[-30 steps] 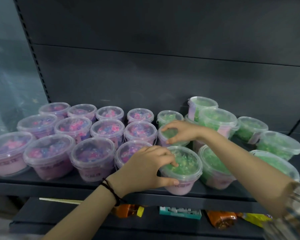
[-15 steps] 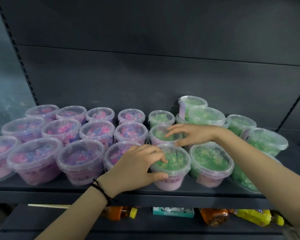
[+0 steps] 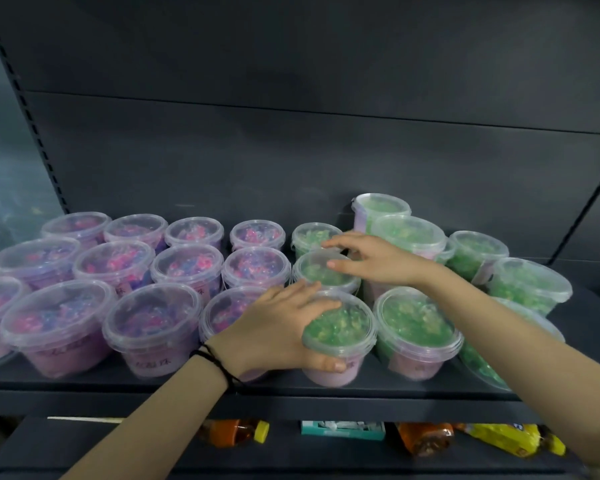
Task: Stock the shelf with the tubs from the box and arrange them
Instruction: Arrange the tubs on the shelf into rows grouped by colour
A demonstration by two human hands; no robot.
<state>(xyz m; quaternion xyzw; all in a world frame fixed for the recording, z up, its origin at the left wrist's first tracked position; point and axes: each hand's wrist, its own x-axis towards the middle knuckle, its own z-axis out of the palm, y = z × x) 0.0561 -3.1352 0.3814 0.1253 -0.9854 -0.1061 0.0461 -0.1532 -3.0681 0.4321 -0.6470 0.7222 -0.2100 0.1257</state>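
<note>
on a dark grey metal shelf (image 3: 326, 400) against a dark grey back panel (image 3: 291, 150): clear plastic tubs of pink and purple pieces (image 3: 153, 327) in three rows to the left, clear plastic tubs of green pieces (image 3: 530, 285) bunched loosely to the right. below, on a lower shelf (image 3: 118, 452), orange bottles (image 3: 236, 433), a teal box (image 3: 342, 429) and a yellow packet (image 3: 506, 438).

against a second ago: same two tubs under the hands, same hold on the left; neighbouring green tub (image 3: 418, 327) now level in the front row.

clamped in the left hand (image 3: 278, 327), black cord (image 3: 215, 362) at the wrist: the front-row green-filled tub (image 3: 340, 327) at the shelf's front edge, fingers flat across the lid, thumb against the wall. spread over the second-row green tub (image 3: 312, 271) just behind: the right hand (image 3: 371, 261), fingertips on the lid; gripping or only resting, cannot tell. hands apart.
</note>
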